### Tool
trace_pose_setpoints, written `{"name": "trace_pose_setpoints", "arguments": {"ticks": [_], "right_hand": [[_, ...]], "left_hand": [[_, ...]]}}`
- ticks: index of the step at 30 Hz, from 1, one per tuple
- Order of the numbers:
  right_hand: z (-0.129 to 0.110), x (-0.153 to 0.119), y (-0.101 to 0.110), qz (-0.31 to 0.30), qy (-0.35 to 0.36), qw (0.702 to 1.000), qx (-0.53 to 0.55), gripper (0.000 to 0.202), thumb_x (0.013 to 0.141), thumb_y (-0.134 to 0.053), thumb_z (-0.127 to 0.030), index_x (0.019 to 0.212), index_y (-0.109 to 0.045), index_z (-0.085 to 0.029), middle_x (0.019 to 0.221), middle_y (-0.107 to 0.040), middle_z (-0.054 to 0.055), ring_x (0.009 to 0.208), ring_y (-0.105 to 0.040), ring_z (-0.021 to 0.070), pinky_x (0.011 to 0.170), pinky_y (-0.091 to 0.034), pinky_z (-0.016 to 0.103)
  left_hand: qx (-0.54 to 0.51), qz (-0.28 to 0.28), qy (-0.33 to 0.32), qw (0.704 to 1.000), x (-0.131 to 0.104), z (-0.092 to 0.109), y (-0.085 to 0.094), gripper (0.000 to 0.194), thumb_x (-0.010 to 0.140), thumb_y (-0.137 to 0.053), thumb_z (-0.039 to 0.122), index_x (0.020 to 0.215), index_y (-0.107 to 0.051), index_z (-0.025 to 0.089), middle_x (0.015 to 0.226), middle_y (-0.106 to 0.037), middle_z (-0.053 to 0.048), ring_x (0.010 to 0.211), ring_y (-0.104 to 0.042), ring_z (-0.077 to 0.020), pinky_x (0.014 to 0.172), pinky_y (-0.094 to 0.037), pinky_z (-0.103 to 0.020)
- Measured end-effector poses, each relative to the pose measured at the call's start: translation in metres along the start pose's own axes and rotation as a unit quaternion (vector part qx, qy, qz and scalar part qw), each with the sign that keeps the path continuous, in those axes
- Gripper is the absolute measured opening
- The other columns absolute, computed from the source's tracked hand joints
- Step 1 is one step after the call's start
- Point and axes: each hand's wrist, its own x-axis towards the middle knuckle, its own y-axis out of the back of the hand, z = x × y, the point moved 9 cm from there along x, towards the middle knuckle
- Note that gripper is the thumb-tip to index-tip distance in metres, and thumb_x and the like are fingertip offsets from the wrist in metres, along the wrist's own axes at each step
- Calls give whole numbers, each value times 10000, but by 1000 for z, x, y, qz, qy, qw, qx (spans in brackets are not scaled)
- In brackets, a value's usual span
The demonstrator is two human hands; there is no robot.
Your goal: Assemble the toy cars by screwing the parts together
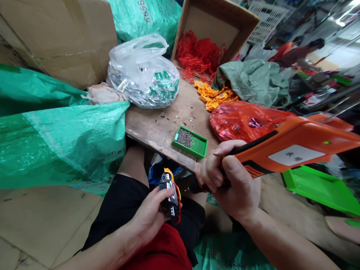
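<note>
My left hand (pixel 154 208) is closed around a small toy car (pixel 171 197) with black, silver, yellow and red parts, held above my lap. In my right hand (pixel 230 180) is an orange electric screwdriver (pixel 284 146) with a white label and a small green light. Its bit points left toward the car, with a gap between them. Just beyond my hands, a green tray (pixel 200 145) of small dark screws (pixel 184 138) sits near the edge of the wooden table (pixel 152 122).
A clear bag of shiny parts (pixel 143 75), yellow plastic parts (pixel 215 95) and a red bag (pixel 239 118) lie on the table. Red parts (pixel 197 52) spill from a tilted box (pixel 222 15). Green sacks (pixel 64 131) stand left; a green bin (pixel 323 189) is right. People (pixel 298 52) work behind.
</note>
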Motion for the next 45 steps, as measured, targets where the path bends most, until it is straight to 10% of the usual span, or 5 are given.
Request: {"name": "trace_pose_setpoints", "arguments": {"ticks": [45], "right_hand": [[-7,-5,10,15,-58,998,-18,90,875,-767,-267,872,-681,-241,508,-488,-77,371,-405,93,395,-407,282]], "left_hand": [[324,-189,-12,927,-78,-26,35,201,880,-689,274,1064,-609,253,919,-644,1,850,-596,-188,775,-499,-304]]}}
